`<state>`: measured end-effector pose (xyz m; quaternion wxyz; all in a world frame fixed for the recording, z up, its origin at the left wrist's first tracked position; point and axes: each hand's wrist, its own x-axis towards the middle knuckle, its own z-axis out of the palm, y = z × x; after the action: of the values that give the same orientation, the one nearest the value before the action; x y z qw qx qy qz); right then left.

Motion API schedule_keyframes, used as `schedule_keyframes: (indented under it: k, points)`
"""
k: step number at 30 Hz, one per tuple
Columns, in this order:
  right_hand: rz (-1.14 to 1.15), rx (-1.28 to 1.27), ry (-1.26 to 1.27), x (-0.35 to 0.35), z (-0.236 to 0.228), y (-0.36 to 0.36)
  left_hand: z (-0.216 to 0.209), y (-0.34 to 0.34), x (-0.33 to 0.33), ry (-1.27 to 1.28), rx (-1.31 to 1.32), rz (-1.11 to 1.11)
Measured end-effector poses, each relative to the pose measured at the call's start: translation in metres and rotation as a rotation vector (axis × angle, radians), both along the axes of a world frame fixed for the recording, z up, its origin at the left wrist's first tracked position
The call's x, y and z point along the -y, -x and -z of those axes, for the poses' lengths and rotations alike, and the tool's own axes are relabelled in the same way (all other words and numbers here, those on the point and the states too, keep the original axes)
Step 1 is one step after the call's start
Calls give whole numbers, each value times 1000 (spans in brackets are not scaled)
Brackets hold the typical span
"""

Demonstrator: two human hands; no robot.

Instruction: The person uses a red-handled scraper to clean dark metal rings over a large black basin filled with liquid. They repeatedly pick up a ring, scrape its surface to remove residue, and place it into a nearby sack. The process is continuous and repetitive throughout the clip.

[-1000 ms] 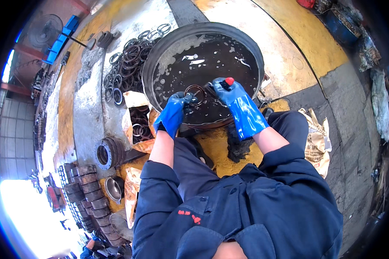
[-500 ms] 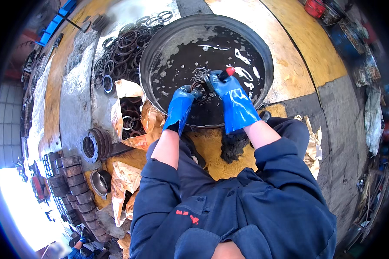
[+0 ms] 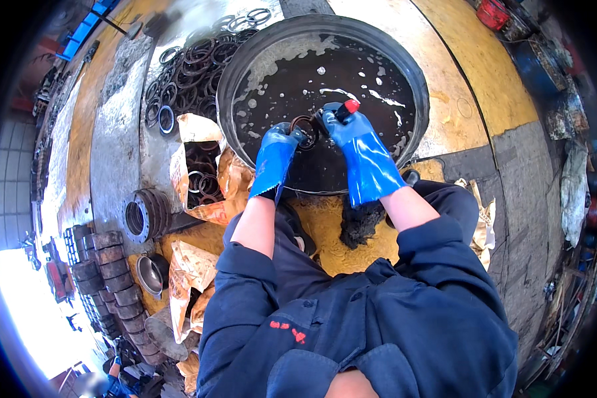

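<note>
My left hand (image 3: 276,154), in a blue rubber glove, grips a dark metal ring (image 3: 303,119) by its left side. In my right hand (image 3: 355,146), gloved the same, is a dark-handled tool with a red end (image 3: 351,105). Its working end lies against or close to the ring's right side, but the fingers hide its shape. Both hands are over the near half of a wide, round dark tub (image 3: 414,76). Black liquid (image 3: 292,86) with patches of pale foam fills the tub's bottom.
A heap of dark rings (image 3: 196,66) lies left of the tub. Nearer stands a torn paper sack (image 3: 231,179) holding more rings. Further down are flanged rings (image 3: 139,219), a metal bowl (image 3: 152,273) and stacked dark cylinders (image 3: 116,272). A black rag (image 3: 359,225) lies between my legs.
The ring has come up out of the liquid, and the splashing around it has calmed. Both hands keep their hold and have shifted only slightly. The view has moved a little.
</note>
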<state>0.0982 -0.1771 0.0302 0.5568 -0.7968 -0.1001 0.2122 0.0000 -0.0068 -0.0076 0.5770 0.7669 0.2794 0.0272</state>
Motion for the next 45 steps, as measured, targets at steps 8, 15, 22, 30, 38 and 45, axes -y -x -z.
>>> schedule_keyframes:
  k: [8,15,22,30,38,45]
  points:
    - [-70,258,-14,-22,1,20,3,-1,-2,-83,29,3]
    - [66,-248,228,-5,31,-25,-15,-1,9,-181,34,-45]
    - [-246,17,313,29,69,-34,3,-1,-8,162,2,-69]
    - [-440,667,-10,7,6,-26,-12,-1,0,46,72,43]
    - [-173,21,138,17,49,-42,-6,-11,11,-52,176,2]
    - [-1,-382,217,20,28,-26,-18,-8,19,-78,259,-64]
